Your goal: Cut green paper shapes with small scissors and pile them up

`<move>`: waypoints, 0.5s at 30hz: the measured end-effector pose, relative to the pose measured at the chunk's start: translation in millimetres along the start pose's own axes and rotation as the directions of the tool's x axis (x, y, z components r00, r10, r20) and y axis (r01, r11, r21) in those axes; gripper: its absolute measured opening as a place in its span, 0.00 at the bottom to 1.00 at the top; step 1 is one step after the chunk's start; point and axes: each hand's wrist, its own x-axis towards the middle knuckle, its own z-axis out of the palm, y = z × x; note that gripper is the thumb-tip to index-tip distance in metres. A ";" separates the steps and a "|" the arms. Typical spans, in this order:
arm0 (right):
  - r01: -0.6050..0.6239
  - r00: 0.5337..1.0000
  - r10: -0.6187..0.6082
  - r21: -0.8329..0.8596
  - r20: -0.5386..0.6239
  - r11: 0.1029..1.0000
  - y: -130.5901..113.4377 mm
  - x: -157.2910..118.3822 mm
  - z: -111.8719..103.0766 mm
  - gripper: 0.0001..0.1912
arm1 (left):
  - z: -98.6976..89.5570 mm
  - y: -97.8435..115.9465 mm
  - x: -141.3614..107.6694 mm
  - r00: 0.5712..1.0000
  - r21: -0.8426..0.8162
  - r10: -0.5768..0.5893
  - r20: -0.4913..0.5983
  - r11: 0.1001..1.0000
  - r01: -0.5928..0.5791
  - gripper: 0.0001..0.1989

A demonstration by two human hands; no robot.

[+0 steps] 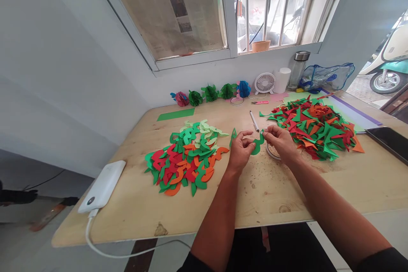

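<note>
Between my two hands is a curved green paper cut-out (pixel 257 147), held above the middle of the wooden table. My left hand (pixel 240 151) pinches its left end between thumb and fingers. At the upper right end, the fingers of my right hand (pixel 281 142) are closed on it, beside a small whitish patch. Another green paper piece (pixel 233 135) shows just behind my left hand. Partly hidden under my right hand lies a pale ring (pixel 271 153), perhaps a tape roll. A white pen (pixel 254 120) rests beyond my hands.
Left of my hands lies a pile of curved paper cut-outs (pixel 181 157); to the right, a heap of paper scraps (pixel 318 127). Paper figures (pixel 210 93), a small fan (pixel 264 83) and a bottle (pixel 298 70) line the wall. A power bank (pixel 105 185) and phone (pixel 390 142) lie at opposite sides.
</note>
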 end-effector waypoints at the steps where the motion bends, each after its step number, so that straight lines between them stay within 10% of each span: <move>1: 0.000 1.000 0.000 0.001 -0.004 1.000 0.6 0.3 -0.2 0.12 | 0.2 -0.2 -0.1 1.000 -0.002 -0.003 0.003 1.000 0.003 0.18; 15: -0.005 0.997 0.008 0.041 -0.071 0.999 9.0 3.6 -3.7 0.10 | 1.6 4.0 0.3 0.993 -0.006 0.031 -0.113 0.999 -0.032 0.18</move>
